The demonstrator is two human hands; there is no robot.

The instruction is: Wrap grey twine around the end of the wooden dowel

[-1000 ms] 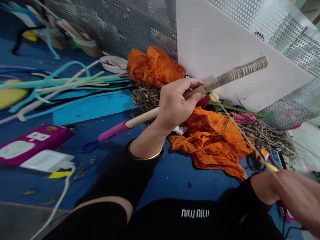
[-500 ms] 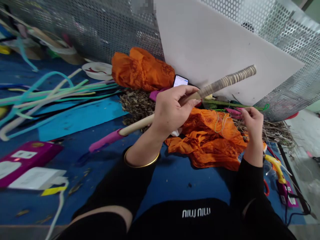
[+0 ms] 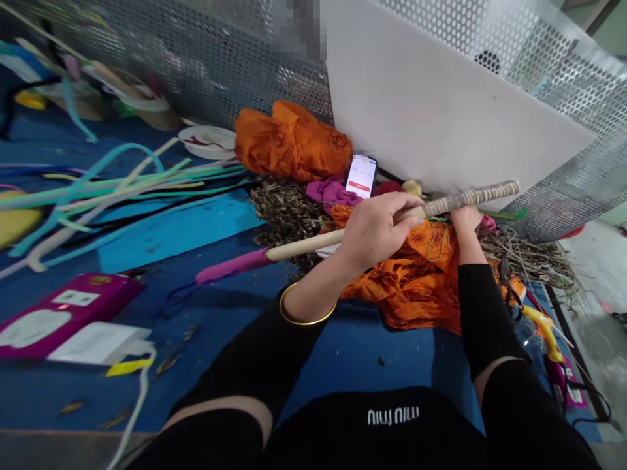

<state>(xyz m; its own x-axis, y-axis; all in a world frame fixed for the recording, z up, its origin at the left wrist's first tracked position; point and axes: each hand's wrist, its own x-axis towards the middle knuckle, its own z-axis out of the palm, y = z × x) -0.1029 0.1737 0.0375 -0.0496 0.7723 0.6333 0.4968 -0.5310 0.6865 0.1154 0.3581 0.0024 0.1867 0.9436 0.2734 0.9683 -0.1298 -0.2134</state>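
Observation:
My left hand (image 3: 372,228) is closed around a wooden stick (image 3: 308,245), which slants up to the right. Grey and cream cord (image 3: 473,197) is wound tightly about its far part, and a purple wrap (image 3: 235,266) with a loose dark blue end covers the near part. Just behind the corded part is my right hand (image 3: 465,219); its fingers are hidden by the stick, so what they hold does not show. Beneath both hands lies crumpled orange cloth (image 3: 406,287) with a thin yellow-green cord (image 3: 435,243) on it.
A lit phone (image 3: 361,175) leans near an orange bundle (image 3: 294,143). Dry twigs (image 3: 543,258) lie right, close to a yellow-handled tool (image 3: 543,326). Coloured tubes (image 3: 127,183) and a magenta power strip (image 3: 93,287) lie left. A white board (image 3: 441,98) stands behind.
My right hand has moved left and up to the stick, behind its corded part. The stick and my left hand sit farther right and lower in view, and the stick is less steep.

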